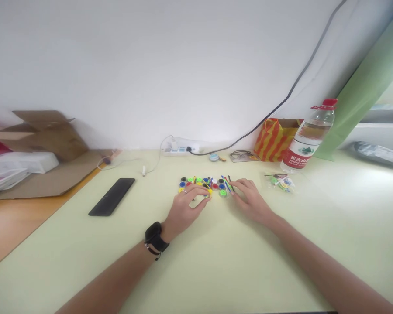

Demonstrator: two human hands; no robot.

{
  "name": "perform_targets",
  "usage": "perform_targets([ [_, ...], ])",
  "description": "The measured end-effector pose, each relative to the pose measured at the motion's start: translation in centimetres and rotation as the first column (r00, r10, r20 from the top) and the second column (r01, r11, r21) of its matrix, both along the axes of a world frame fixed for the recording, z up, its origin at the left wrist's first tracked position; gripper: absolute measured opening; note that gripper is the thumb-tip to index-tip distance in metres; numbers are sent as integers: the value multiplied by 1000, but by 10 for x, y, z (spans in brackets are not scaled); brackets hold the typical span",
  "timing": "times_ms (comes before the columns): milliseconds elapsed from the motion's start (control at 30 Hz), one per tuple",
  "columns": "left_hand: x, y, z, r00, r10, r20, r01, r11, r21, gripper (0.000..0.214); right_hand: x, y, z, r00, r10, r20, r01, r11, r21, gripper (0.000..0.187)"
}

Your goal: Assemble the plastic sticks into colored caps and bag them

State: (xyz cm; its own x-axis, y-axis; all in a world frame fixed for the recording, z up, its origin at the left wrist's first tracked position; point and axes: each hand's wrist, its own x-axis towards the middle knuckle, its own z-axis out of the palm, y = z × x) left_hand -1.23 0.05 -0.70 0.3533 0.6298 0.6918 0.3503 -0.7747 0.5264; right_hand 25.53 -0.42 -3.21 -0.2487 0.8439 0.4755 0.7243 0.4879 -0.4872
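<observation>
Several small round pieces (182,185) in blue, green, black, white, red and yellow lie grouped on the pale green table. My left hand (186,205), with a black watch on its wrist, is over the near left side of this group. Its thumb and forefinger pinch a small yellow piece (210,192), its exact kind too small to make out. At the group's right side, my right hand (250,200) has thumb and fingertips closed about some thin coloured sticks (227,185). A green round piece (223,193) lies between the two hands. Part of the group is hidden behind my left fingers.
A black phone-like slab (112,197) lies to the left. On the right are a clear bag of small parts (280,182), a large water bottle (306,141) and a striped bag (271,139). A power strip (180,148) sits along the wall, cardboard (52,174) far left.
</observation>
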Motion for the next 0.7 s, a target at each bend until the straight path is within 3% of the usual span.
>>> perform_targets([
  [200,3,-2,0,1000,3,6,-3,999,-43,21,-18,-20,16,981,188,-57,-187,982,17,45],
  [333,4,-4,0,1000,-22,22,23,999,-49,21,-23,-28,13,981,190,-25,-191,981,-24,67],
  [433,5,-5,0,999,-25,26,26,998,-54,18,-25,-28,9,979,200,-21,-199,978,66,79],
  [567,7,-6,-2,995,-79,59,88,981,-172,18,-25,-30,11,956,262,135,-294,883,367,72],
  [633,8,-7,-3,991,-99,92,118,963,-240,19,-25,-32,15,942,257,216,-329,836,439,61],
  [700,9,-8,-3,986,-113,121,143,948,-283,19,-25,-34,19,935,251,251,-339,837,430,42],
])
